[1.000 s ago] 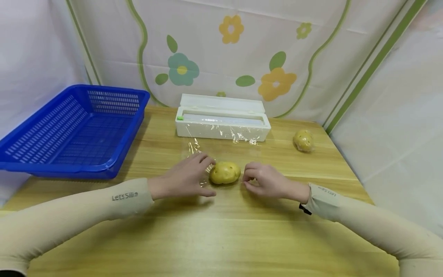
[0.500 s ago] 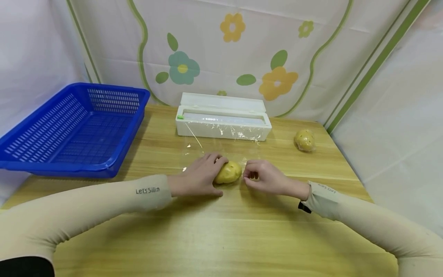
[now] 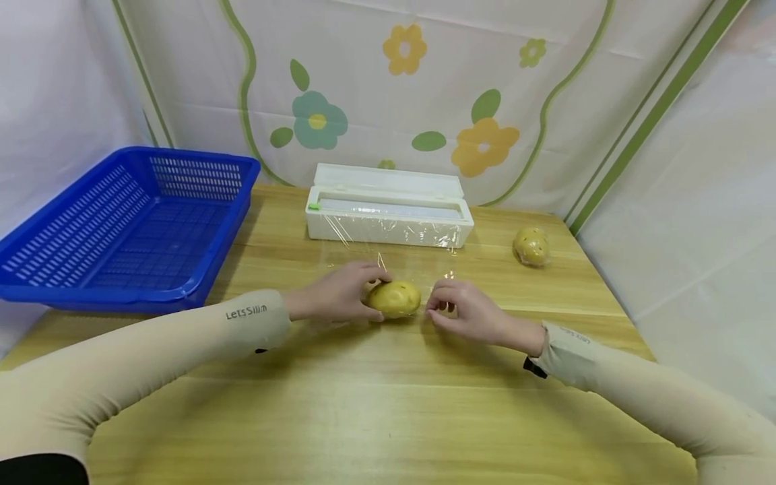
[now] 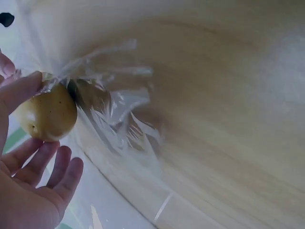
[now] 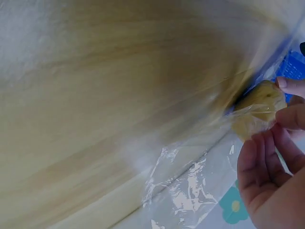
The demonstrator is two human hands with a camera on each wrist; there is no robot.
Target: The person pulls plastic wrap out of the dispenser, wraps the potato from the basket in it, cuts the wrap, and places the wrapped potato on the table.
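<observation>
A yellow potato [image 3: 395, 299] lies mid-table in the head view, with clear cling film [image 5: 188, 186] around it. My left hand [image 3: 339, 293] holds the potato's left end between thumb and fingers; in the left wrist view the thumb presses film onto it from one side and the fingertips touch the other. Just right of the potato, my right hand [image 3: 463, 310] pinches the film between thumb and curled fingers. Loose, crumpled film [image 4: 121, 109] spreads beside the potato in the left wrist view. Behind the hands stands a white cling film box [image 3: 388, 229], lid up, with film drawn from its front.
A blue plastic basket [image 3: 206, 269] with slotted walls stands at the left. At the back right of the wooden table [image 3: 388, 404] lies another potato [image 3: 531, 246], wrapped in film. A white curtain [image 3: 364, 60] with printed flowers hangs behind the table.
My left hand has come from beside the potato onto its left end, its thumb now against the potato. Film at the left has been drawn in toward it. My right hand stays nearly still.
</observation>
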